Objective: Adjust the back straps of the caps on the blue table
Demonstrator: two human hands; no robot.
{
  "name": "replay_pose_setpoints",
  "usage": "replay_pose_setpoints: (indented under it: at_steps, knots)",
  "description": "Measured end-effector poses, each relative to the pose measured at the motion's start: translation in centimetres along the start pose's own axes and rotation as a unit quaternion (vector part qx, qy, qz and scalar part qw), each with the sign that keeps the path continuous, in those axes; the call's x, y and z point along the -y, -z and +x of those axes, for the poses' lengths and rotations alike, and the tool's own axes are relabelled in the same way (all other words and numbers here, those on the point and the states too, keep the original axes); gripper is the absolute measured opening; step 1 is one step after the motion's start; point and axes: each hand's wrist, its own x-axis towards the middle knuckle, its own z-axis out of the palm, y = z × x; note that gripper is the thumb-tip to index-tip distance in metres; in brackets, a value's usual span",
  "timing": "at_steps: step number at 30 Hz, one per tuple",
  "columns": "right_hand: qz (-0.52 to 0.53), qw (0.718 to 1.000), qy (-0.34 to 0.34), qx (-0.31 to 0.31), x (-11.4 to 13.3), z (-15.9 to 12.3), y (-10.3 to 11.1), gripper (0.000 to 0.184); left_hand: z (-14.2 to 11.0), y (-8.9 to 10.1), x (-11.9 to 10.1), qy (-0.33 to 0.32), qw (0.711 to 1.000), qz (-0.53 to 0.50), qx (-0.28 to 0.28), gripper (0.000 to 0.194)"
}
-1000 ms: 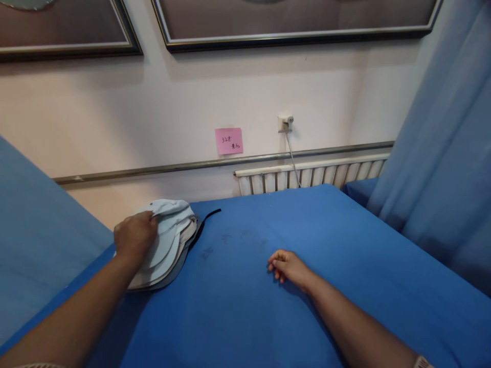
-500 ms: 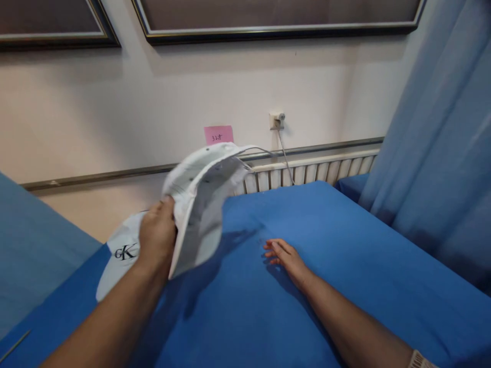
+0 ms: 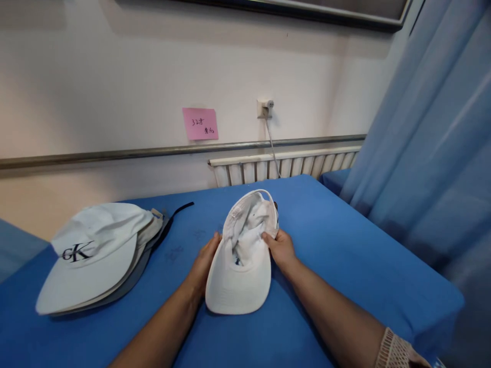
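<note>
A white cap (image 3: 241, 260) lies upside down in the middle of the blue table (image 3: 345, 266), brim toward me and inside facing up. My left hand (image 3: 203, 263) grips its left side and my right hand (image 3: 282, 248) grips its right side, fingers curled on the rim. To the left rests a stack of caps (image 3: 95, 253), the top one white with a dark logo.
A black strap (image 3: 178, 212) sticks out from the stack. Behind the table are a white radiator (image 3: 284, 166), a wall socket with a cable (image 3: 264, 108) and a pink note (image 3: 200, 123). Blue curtains (image 3: 429, 138) hang on the right.
My left hand lifted one white cap off the stack and carried it right to the table's middle. My right hand came up from the cloth and took the cap's other side.
</note>
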Motion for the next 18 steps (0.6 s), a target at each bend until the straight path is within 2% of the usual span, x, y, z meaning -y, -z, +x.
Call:
replay_pose_setpoints:
  at_steps: [3, 7, 9, 12, 13, 15, 18]
  knots:
    - [-0.017, 0.998, 0.044, -0.037, 0.7, -0.1, 0.2, 0.04, 0.4, 1.4, 0.0, -0.035, 0.992, 0.125, -0.008, 0.067]
    - [-0.061, 0.992, 0.108, -0.014, 2.0, -1.1, 0.3, 0.033, 0.6, 2.1, 0.2, -0.082, 0.942, 0.323, -0.044, 0.049]
    - [-0.077, 0.987, 0.138, 0.011, 2.2, -1.6, 0.3, 0.04, 0.5, 2.0, 0.5, -0.106, 0.922, 0.367, -0.059, 0.041]
    - [-0.121, 0.971, 0.203, 0.03, 2.3, -2.0, 0.3, 0.056, 0.6, 1.6, 0.8, -0.205, 0.882, 0.412, -0.1, 0.04]
    - [-0.137, 0.963, 0.23, 0.027, 2.4, -2.0, 0.3, 0.056, 0.7, 1.5, 0.9, -0.252, 0.863, 0.423, -0.114, 0.039]
    - [-0.16, 0.948, 0.275, 0.01, 2.6, -2.1, 0.4, 0.052, 1.2, 1.6, 1.2, -0.357, 0.805, 0.453, -0.141, 0.034]
    - [-0.183, 0.936, 0.299, -0.023, 3.0, -2.1, 0.6, 0.041, 2.5, 2.3, 1.6, -0.451, 0.734, 0.483, -0.157, 0.031]
